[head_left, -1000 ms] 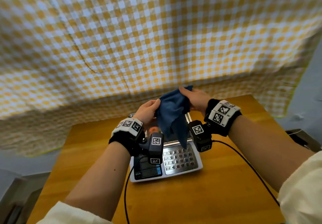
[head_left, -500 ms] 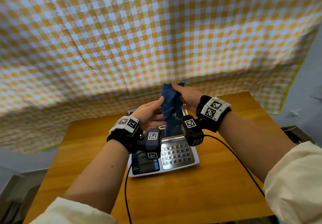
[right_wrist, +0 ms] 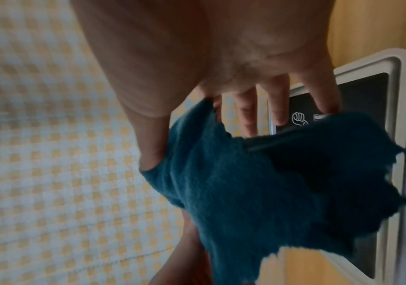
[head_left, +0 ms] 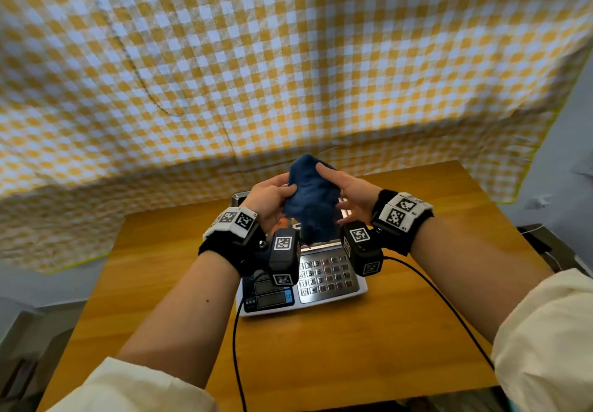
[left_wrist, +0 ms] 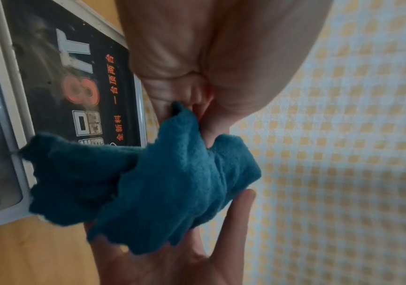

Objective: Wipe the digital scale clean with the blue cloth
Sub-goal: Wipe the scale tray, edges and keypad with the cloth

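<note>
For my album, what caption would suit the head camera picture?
Two hands, left hand and right hand, bunch a blue cloth above a digital scale on a wooden table.

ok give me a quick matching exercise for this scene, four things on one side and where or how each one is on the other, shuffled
Things:
1. blue cloth
2. digital scale
3. checked fabric
4. black cable

States:
A. hangs behind the table
B. bunched between both hands
C. trails over the table's near edge
D. sits on the wooden table

Pairs: 1-B, 2-D, 3-A, 4-C
</note>
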